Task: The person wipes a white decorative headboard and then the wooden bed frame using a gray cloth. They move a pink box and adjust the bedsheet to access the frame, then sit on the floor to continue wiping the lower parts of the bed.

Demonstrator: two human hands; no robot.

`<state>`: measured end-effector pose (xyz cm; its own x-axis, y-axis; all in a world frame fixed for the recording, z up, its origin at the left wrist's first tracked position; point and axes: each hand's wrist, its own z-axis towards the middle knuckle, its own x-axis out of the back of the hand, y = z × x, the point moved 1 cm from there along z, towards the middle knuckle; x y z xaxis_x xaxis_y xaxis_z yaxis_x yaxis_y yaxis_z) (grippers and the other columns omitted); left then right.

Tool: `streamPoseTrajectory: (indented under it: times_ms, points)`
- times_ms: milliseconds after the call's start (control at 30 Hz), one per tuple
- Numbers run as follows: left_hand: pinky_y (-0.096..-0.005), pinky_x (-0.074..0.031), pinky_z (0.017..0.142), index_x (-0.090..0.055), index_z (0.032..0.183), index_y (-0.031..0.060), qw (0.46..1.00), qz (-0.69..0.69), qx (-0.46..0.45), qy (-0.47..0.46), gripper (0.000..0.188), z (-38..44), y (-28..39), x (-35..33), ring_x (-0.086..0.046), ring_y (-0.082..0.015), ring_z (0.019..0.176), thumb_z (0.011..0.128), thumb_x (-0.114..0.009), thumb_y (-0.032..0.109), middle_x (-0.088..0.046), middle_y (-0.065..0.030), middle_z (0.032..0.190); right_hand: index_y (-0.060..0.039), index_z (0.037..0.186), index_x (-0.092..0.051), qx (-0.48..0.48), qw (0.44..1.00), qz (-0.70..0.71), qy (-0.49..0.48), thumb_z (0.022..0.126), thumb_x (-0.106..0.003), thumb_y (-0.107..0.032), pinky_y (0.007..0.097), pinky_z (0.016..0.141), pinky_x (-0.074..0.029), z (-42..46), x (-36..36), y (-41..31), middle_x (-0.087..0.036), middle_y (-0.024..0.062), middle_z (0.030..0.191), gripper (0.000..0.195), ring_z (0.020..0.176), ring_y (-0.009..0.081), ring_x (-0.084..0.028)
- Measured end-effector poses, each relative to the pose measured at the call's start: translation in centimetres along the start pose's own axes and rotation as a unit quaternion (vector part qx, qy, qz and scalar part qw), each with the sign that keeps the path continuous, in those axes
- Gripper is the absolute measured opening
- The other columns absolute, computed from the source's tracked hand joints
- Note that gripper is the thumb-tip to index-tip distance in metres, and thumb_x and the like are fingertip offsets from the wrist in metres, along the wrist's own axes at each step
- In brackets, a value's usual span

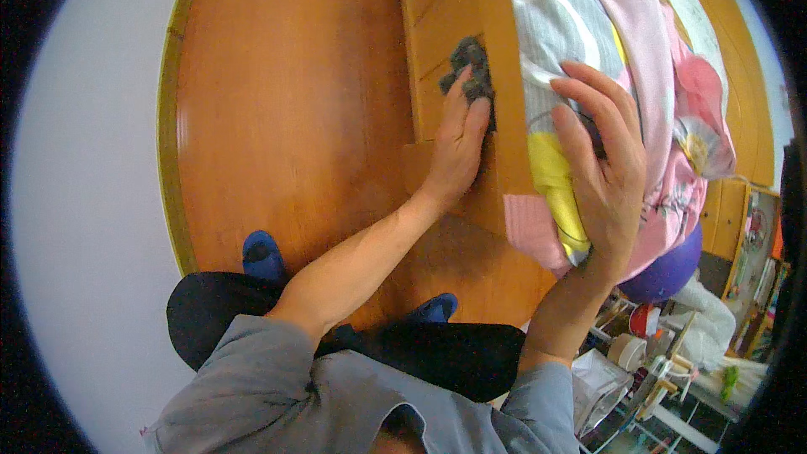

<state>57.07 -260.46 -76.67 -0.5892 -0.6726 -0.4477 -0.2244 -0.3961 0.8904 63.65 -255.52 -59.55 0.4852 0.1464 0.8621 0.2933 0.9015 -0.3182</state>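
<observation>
My left hand (457,145) is stretched out against the side of a wooden bed frame (441,19), its fingertips on a crumpled dark grey cloth (471,72). Whether the fingers grip the cloth or only press it cannot be told. My right hand (602,151) is over the edge of the bed, its fingers apart and curved above grey, white and yellow bedding (548,31). A small dark thing shows partly behind those fingers. Beside this hand lie a pink blanket (640,50) and a yellow fabric part (555,183); a pink ribbed cloth (533,224) hangs at the corner.
Wooden floor (284,107) lies between the bed and a pale wall (94,170). My feet are in blue slippers (261,255). At the lower right stand a purple ball (668,268), a white rack (668,410) with containers, and shelves (756,252).
</observation>
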Motion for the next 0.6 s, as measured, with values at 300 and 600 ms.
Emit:
streamPoseTrajectory:
  times_ms: [300,600]
  points:
    - [-0.0351,-0.042,0.082,-0.057,0.108,-0.0021,0.962,0.245,0.116,-0.031,0.039,-3.5,-8.7,6.9,-0.054,-0.0266,0.087,0.096,-0.041,0.032,-0.061,-0.0138,0.098,0.0007,0.09,-0.062,0.108,0.988,0.049,0.096,0.081,-0.062,-0.009,0.0377,0.075,-0.048,-0.3,-0.3,1.7,-0.061,0.0154,0.091,0.014,0.084,0.0321,-0.059]
    - [-0.0375,-0.051,0.083,-0.053,0.112,-0.0012,0.883,0.009,0.458,0.099,0.031,-10.5,-10.5,6.1,-0.06,-0.0241,0.093,0.095,-0.036,0.019,-0.06,-0.0122,0.105,-0.0078,0.087,-0.061,0.193,0.931,0.171,0.258,0.078,-0.062,-0.008,0.0371,0.061,-0.049,-5.8,0.6,0.9,-0.06,0.01,0.08,0.01,0.069,0.0278,-0.059]
